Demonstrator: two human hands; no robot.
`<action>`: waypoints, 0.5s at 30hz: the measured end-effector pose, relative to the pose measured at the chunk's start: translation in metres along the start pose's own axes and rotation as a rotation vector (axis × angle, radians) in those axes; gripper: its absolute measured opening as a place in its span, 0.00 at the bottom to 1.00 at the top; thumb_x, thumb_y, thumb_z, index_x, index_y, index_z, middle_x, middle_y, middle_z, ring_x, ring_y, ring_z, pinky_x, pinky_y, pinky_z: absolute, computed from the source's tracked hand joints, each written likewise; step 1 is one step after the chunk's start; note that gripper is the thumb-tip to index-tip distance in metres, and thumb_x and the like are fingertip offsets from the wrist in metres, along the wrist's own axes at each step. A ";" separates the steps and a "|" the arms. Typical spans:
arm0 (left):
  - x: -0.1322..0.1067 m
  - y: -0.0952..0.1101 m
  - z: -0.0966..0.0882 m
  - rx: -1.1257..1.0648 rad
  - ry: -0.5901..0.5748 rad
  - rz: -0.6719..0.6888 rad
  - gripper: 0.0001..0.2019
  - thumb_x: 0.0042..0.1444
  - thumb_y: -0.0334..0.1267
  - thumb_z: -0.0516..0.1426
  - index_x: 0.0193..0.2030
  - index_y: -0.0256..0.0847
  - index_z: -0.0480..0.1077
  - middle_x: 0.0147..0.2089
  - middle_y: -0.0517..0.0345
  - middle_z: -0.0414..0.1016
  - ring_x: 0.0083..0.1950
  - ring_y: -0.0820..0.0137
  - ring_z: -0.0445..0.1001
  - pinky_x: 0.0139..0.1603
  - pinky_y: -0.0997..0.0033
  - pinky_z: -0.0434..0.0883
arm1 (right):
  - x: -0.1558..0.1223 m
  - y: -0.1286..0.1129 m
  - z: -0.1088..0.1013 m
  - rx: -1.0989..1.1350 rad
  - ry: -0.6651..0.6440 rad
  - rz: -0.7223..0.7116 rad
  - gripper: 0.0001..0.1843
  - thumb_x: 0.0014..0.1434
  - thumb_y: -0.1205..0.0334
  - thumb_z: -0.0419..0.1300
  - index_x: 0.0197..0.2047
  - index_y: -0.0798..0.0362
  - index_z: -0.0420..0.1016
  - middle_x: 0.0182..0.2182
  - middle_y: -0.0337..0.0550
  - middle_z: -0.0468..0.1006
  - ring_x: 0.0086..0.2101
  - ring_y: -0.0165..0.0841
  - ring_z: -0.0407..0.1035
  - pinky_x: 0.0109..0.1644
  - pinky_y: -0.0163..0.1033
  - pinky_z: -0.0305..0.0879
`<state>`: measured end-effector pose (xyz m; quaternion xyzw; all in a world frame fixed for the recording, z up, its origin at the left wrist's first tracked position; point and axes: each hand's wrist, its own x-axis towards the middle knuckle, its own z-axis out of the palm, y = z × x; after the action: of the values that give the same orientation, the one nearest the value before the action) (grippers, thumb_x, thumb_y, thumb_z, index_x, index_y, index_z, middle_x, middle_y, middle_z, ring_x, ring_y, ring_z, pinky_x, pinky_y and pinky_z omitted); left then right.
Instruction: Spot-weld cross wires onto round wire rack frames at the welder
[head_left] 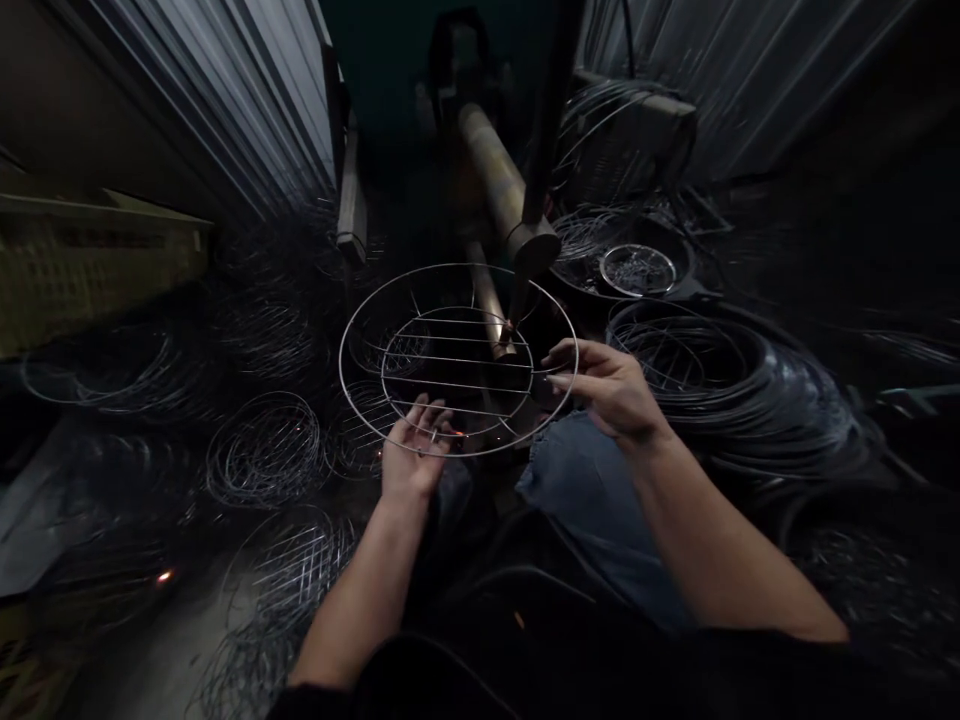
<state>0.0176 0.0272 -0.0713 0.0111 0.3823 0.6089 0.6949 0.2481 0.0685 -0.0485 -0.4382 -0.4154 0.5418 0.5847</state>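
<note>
A round wire rack [459, 384], made of a large outer ring, a smaller inner ring and several parallel bars, is held level in front of me. My left hand [418, 440] is palm up under its near left edge, with curled fingers around the outer ring. At the right side, my right hand [600, 385] pinches the rack between the two rings; whether a short separate wire is in the fingertips I cannot tell. The inner ring's right part is at the tip of a lower metal rod [489, 300]. Over it hangs a thick metal cylinder [502, 180] of a machine.
Finished-looking wire grids [266, 450] lie stacked on the floor at left. Wire hoops [780, 390] are piled at right, behind them a pan [686, 265] with a small bowl [637, 270] of metal pieces. A yellow crate [97, 260] stands far left. Orange sparks [164, 577] glow low down.
</note>
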 end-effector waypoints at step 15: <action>0.007 -0.031 0.036 -0.077 -0.398 -0.294 0.24 0.63 0.58 0.47 0.42 0.46 0.77 0.36 0.52 0.77 0.31 0.68 0.70 0.27 0.71 0.65 | 0.009 -0.001 0.003 -0.068 0.300 -0.144 0.12 0.42 0.58 0.71 0.28 0.54 0.76 0.15 0.33 0.68 0.16 0.26 0.60 0.20 0.34 0.55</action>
<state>0.0627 0.0415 -0.0648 0.0488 0.2119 0.5014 0.8374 0.2461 0.0772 -0.0463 -0.5028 -0.3716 0.4126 0.6624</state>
